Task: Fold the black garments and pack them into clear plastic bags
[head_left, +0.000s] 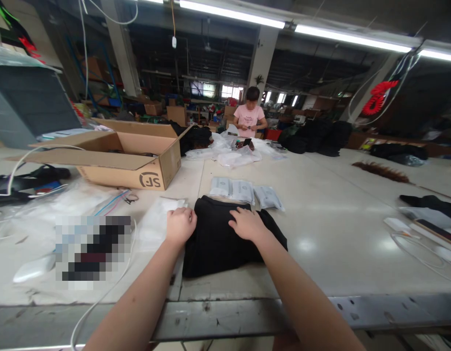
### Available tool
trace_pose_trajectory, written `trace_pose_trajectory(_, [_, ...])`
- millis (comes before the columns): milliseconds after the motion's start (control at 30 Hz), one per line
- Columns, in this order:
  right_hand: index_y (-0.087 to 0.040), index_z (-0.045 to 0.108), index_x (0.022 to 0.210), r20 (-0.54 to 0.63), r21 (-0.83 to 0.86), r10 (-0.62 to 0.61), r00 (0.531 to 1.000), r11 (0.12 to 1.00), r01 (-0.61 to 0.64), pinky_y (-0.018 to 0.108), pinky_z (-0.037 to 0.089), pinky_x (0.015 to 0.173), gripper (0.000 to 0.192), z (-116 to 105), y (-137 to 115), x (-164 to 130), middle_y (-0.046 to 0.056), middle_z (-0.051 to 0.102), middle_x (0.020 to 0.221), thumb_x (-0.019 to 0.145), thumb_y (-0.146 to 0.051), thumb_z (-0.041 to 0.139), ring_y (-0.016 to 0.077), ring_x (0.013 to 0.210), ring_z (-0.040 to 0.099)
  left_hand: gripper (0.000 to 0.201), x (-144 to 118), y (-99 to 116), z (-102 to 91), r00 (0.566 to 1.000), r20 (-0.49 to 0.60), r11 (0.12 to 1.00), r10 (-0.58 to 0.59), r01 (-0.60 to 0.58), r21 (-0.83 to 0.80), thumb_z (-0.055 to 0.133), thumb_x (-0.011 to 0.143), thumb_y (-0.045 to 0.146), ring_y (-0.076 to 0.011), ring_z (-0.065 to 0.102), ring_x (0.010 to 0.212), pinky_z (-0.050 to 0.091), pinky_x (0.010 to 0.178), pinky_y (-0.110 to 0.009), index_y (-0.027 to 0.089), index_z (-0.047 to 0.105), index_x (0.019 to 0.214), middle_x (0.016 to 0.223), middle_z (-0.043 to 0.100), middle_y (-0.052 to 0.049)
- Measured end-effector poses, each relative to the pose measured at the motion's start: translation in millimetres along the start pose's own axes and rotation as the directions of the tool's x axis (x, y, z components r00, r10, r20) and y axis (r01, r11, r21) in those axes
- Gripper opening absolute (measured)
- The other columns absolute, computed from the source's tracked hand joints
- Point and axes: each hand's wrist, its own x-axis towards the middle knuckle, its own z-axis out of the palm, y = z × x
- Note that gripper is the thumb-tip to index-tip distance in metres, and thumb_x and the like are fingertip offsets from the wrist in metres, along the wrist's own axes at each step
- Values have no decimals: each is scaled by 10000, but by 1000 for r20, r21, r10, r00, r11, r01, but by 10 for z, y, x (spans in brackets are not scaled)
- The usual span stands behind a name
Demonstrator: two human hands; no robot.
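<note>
Two hands press a black garment [225, 239] at the near edge of the tabletop [331, 229]: the left hand [180, 225] curled on its left side, the right hand [247, 223] flat on top. Folding seems in progress; next comes smoothing and turning an edge. A box [137, 161] at far left stands open, its contents hidden. Three pouches [243, 191] lie just beyond.

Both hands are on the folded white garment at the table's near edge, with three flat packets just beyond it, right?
Not quite: the head view shows the garment is black, not white. Left hand and right hand rest on it; three packets lie beyond.
</note>
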Motion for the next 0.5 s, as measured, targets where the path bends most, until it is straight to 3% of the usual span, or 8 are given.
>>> trace_pose_trajectory(67, [-204,588,1324,9,20,136,991,990,-136,503,441,962,430,-151,-5,254,179,633,1299,984,-356,372,334,1162,606,364,16,-99,5,992,-60,991,-112,117,71,350,951,285,-304,598,983,344,889,-454,171,692,896,906,677,-138])
trace_pose_trajectory(133, [-165,605,1280,-14,-6,212,977,977,-212,455,471,885,403,-225,11,531,195,658,1210,963,-311,403,333,1090,630,344,29,-184,32,980,-81,974,-181,190,125,379,929,292,-328,576,1045,342,910,-473,159,692,974,1002,670,-157])
trace_pose_trajectory(333, [-136,621,1232,-221,-124,173,960,971,-203,477,370,989,366,-29,81,1053,200,581,1305,918,-248,469,358,1252,478,400,63,-269,130,968,142,970,-206,184,159,375,920,345,-355,567,1061,409,839,-454,121,703,973,1066,650,-187])
trace_pose_trajectory(500, [-128,641,1201,-253,-121,171,952,971,-207,493,309,1012,348,187,62,1136,211,578,1306,938,-253,450,364,1262,430,459,29,-234,130,973,170,978,-156,128,165,414,897,464,-380,530,1103,418,859,-478,120,693,1016,1095,624,-204])
